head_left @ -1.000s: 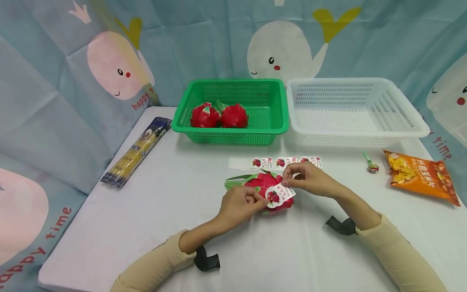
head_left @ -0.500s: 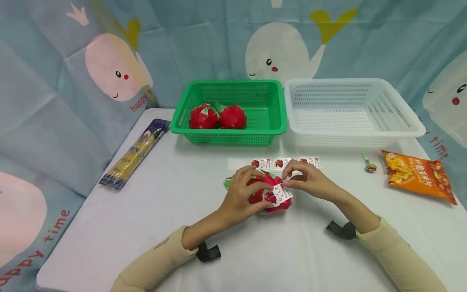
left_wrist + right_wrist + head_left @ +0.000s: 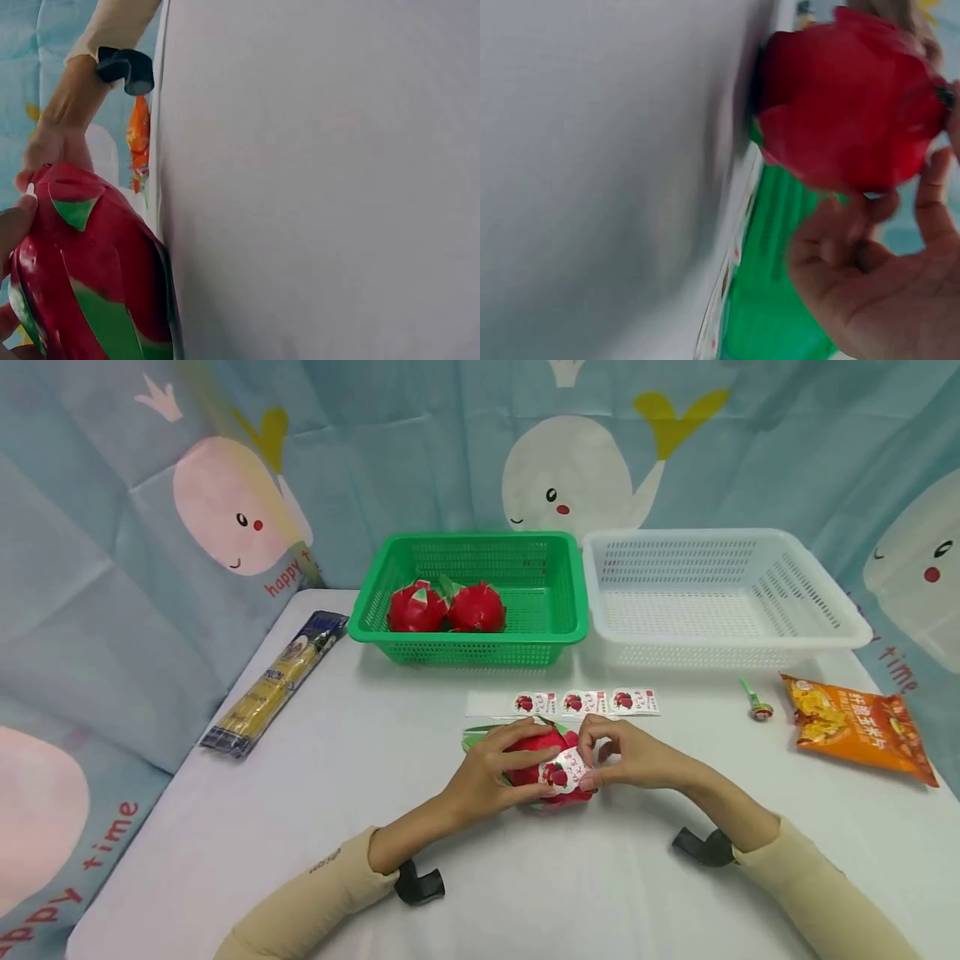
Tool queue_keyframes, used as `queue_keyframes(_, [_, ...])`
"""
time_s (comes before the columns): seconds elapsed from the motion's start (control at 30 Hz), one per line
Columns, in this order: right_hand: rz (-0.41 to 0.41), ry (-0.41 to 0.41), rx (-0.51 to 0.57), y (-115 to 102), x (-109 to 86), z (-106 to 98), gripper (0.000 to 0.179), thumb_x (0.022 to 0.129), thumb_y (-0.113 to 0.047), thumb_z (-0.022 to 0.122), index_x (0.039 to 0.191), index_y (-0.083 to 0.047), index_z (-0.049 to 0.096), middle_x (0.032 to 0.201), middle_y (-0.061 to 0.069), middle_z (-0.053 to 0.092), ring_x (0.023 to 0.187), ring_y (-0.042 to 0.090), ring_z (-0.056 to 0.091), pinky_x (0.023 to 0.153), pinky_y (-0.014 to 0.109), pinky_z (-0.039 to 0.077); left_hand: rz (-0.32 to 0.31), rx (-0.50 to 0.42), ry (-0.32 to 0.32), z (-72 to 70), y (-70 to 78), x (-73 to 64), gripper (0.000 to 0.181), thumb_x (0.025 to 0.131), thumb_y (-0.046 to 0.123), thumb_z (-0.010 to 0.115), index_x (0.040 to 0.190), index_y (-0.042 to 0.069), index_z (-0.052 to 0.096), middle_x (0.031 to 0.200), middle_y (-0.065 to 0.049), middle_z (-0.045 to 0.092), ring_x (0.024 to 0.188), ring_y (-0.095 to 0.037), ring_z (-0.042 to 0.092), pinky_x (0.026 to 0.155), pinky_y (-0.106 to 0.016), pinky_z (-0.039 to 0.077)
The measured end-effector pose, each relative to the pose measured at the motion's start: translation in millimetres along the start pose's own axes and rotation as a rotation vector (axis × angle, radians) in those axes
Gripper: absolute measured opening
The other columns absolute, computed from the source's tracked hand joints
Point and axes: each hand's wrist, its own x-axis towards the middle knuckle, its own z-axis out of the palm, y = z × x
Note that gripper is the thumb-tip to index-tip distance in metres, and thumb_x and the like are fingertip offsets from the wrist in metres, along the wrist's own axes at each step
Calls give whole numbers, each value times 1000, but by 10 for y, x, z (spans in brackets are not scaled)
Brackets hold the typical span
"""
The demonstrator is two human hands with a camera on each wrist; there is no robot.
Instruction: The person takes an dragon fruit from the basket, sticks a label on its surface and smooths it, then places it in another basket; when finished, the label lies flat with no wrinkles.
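Observation:
A red dragon fruit [image 3: 534,742] with green leaf tips lies on the white table, its leafy end to the left. On its near right side lies a white sticker [image 3: 564,772] printed with dragon fruit. The left hand [image 3: 487,771] grips the fruit from the left, fingers over the top, thumb low at the sticker's left edge. At the sticker's right end, the right hand [image 3: 632,754] holds its edge with forefinger and thumb, other fingers curled. The left wrist view shows the fruit's red and green side [image 3: 90,262]; in the right wrist view its red end [image 3: 847,105] is blurred.
Behind the fruit lies a strip of stickers [image 3: 577,702]. A green basket [image 3: 472,650] with two dragon fruits [image 3: 447,607] stands beside a white basket [image 3: 727,643]. Noodles in a packet [image 3: 277,683] lie left; a lollipop [image 3: 761,711] and an orange snack bag [image 3: 855,724] lie right.
The left hand has gone from pinching the sticker's left edge to gripping the fruit with fingers spread. The right hand has lowered its thumb, and the sticker now lies flatter on the fruit.

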Motion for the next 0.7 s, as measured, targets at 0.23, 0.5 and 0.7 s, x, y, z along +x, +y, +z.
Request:
queue_keyframes(0.23, [133,-58,-54,-29,-62,-110,19,83,-18,68,85,-9,51,83,1,51,82,10,49,67,27,49,12,7,-26,-27,-21,48,52,71,26,80,118,10,64,125,-7,56,121,-22,49,99,-27,44])
queue_keyframes(0.5, [120,209,-489,-304,-47,256,39,72,-39,75,77,-18,42,75,-3,44,78,14,42,65,23,37,44,-27,-16,-47,-51,1,50,71,24,80,116,9,64,123,-8,55,117,-19,51,94,-22,47])
queue_keyframes(0.7, [290,111,-544,-294,-198,246,45,69,-50,74,79,-16,45,77,-4,48,80,13,44,65,23,37,-22,-142,-95,-89,-84,-21,46,76,22,76,119,11,62,129,-6,53,123,-18,46,93,-21,47])
